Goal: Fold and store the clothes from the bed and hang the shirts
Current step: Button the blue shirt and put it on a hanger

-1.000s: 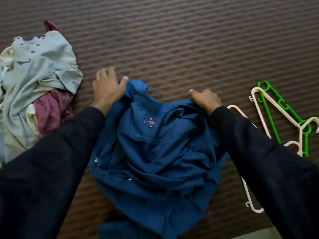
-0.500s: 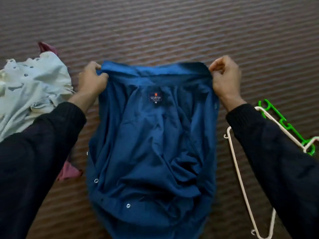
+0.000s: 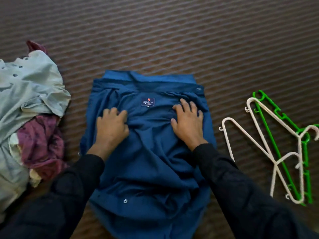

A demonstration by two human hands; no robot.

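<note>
brown ribbed bed cover (image 3: 172,31): fills the view, bears all items.
blue shirt (image 3: 148,152): lies spread on the cover in the centre, inside up, collar (image 3: 146,78) at the far end, hem toward the person; long axis runs away from the person; neck label (image 3: 148,102) between the two hands; cloth rumpled in the lower half.
pile of clothes (image 3: 29,100): pale green over maroon, unfolded, at the left, just beside the shirt.
hangers (image 3: 276,147): white and green, overlapping, at the right of the shirt, apart from it, nearer the right hand.
left hand (image 3: 112,126): on the shirt below the collar, left of the label, fingers bent and bunching some cloth; whether it pinches a fold i cannot tell.
right hand (image 3: 188,123): on the shirt, right of the label, fingers spread and pressing flat, holding nothing.
judgement: shirt being smoothed; a hanger would be fetched by the right hand and entered at the far, collar end.
</note>
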